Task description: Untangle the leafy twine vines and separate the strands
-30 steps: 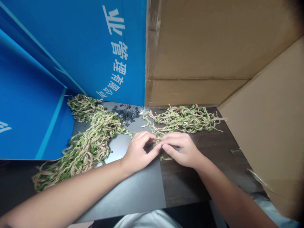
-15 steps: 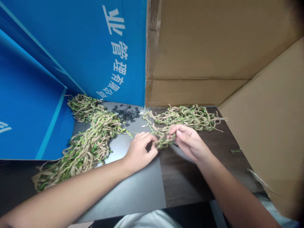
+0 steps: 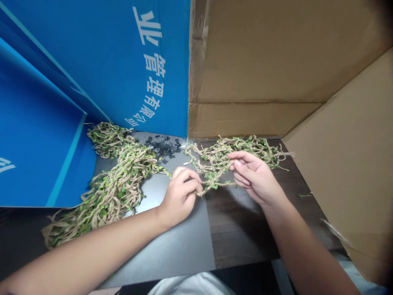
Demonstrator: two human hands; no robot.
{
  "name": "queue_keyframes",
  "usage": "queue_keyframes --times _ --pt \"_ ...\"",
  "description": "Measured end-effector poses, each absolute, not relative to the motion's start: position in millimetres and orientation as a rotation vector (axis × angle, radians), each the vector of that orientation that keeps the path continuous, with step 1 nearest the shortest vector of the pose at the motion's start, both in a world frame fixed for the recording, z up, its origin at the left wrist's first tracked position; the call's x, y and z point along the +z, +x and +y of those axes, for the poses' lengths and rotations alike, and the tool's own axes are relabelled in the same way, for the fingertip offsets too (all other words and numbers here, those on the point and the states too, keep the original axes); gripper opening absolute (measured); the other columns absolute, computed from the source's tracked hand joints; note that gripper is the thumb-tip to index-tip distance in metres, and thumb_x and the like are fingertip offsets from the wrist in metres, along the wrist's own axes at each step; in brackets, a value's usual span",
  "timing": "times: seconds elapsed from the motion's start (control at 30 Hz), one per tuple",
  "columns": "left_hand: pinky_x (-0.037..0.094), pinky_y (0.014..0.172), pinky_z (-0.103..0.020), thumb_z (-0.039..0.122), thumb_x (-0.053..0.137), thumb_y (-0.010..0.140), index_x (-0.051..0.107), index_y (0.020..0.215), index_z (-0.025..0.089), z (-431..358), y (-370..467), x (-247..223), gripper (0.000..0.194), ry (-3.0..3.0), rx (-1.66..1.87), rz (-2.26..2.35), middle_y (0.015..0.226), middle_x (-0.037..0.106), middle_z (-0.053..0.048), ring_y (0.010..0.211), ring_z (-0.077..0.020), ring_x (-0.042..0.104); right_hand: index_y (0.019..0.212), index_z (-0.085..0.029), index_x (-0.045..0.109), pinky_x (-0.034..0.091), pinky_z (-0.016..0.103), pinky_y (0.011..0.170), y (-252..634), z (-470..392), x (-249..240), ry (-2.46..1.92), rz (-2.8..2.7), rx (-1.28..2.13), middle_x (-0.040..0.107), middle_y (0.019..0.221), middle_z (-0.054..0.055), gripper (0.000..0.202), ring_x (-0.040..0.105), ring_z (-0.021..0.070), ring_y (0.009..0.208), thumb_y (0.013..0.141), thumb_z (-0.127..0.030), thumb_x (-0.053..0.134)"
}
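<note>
Between my hands stretches a piece of leafy twine [image 3: 213, 181], tan cord with small green leaves along it. My left hand [image 3: 181, 196] pinches its left end above the grey sheet. Its right end, doubled into two strands, is held by the fingertips of my right hand [image 3: 254, 176] over the dark wood. Just behind lies a loose bundle of the same leafy twine [image 3: 248, 149]. A larger heap of leafy twine [image 3: 113, 188] spreads to the left of my left hand, partly covered by my forearm.
Small black chips [image 3: 164, 147] are scattered at the back of the grey sheet [image 3: 172, 250]. Blue printed panels [image 3: 101, 53] stand at the left and back. Brown cardboard walls [image 3: 260, 53] close off the back and right. A green scrap [image 3: 304, 196] lies on the dark tabletop [image 3: 245, 246].
My right hand has moved a little to the right and drawn the leafy twine out longer. My left hand stays nearly in place, its fingers curled more.
</note>
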State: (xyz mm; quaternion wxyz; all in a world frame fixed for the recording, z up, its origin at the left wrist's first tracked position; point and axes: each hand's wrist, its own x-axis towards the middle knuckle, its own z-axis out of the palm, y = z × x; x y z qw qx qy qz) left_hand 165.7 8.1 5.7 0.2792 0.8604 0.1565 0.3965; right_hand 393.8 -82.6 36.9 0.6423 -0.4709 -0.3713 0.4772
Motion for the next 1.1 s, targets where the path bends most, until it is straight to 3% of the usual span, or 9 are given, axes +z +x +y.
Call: queue_keyframes --times 0.2,0.53,0.7,0.83,0.97,1.03,1.1 --pt "0.046 0.088 -0.036 -0.007 0.049 0.079 0.066 0.067 0.018 5.1 164.1 7.4 0.033 2.292 1.061 0.358 0.092 0.070 -0.004 0.100 -0.0205 0.053 0.105 -0.019 0.076 0.026 0.022 0.041 405.2 -86.6 41.4 -1.431 -0.952 0.688 0.051 0.062 -0.003 0.032 0.038 0.0086 0.047 0.095 -0.049 0.074" --pt "0.042 0.086 -0.037 -0.009 0.049 0.076 0.065 0.059 0.018 2.7 162.6 5.9 0.035 2.363 0.978 0.334 0.092 0.071 -0.004 0.099 -0.0213 0.050 0.087 -0.019 0.077 0.034 0.028 0.054 427.1 -97.7 45.8 -1.903 -1.237 -0.441 0.048 0.055 -0.003 0.029 0.041 0.0110 0.049 0.102 -0.039 0.062" --pt "0.041 0.090 -0.040 -0.002 0.048 0.078 0.062 0.070 0.018 2.5 160.5 12.1 0.026 2.254 0.949 0.286 0.090 0.070 -0.003 0.094 -0.0199 0.051 0.083 -0.019 0.077 0.034 0.029 0.057 440.1 -99.4 47.3 -2.046 -1.332 -0.488 0.055 0.054 -0.001 0.034 0.048 0.0127 0.049 0.101 -0.043 0.061" --pt "0.039 0.088 -0.043 0.019 0.052 0.080 0.058 0.076 0.018 6.9 154.0 17.3 0.007 2.159 0.829 0.166 0.093 0.071 -0.005 0.091 -0.0216 0.052 0.076 -0.019 0.073 0.034 0.030 0.057 446.6 -103.5 48.9 -2.065 -1.273 -0.585 0.056 0.055 0.000 0.042 0.048 0.0132 0.050 0.105 -0.045 0.056" --pt "0.037 0.086 -0.046 0.026 0.048 0.091 0.054 0.063 0.017 5.3 151.4 19.0 0.030 2.223 0.869 0.035 0.086 0.072 -0.006 0.083 -0.0212 0.049 0.071 -0.019 0.069 0.033 0.031 0.056 445.0 -106.1 51.0 -2.037 -1.245 -0.641 0.054 0.055 0.001 0.046 0.046 0.0136 0.051 0.105 -0.046 0.055" --pt "0.038 0.082 -0.043 0.024 0.055 0.092 0.048 0.057 0.016 1.6 152.9 19.4 0.037 2.283 0.974 0.059 0.079 0.069 -0.005 0.079 -0.0191 0.049 0.066 -0.020 0.065 0.030 0.031 0.056 443.0 -106.9 52.8 -2.031 -1.240 -0.662 0.049 0.053 0.000 0.047 0.043 0.0135 0.052 0.105 -0.045 0.056" --pt "0.042 0.079 -0.039 0.020 0.065 0.088 0.043 0.057 0.015 -2.4 155.2 18.9 0.038 2.302 1.070 0.128 0.086 0.067 -0.006 0.081 -0.0177 0.054 0.063 -0.020 0.062 0.028 0.032 0.057 443.5 -108.1 54.8 -2.021 -1.199 -0.681 0.043 0.052 0.000 0.048 0.039 0.0136 0.052 0.105 -0.044 0.057"
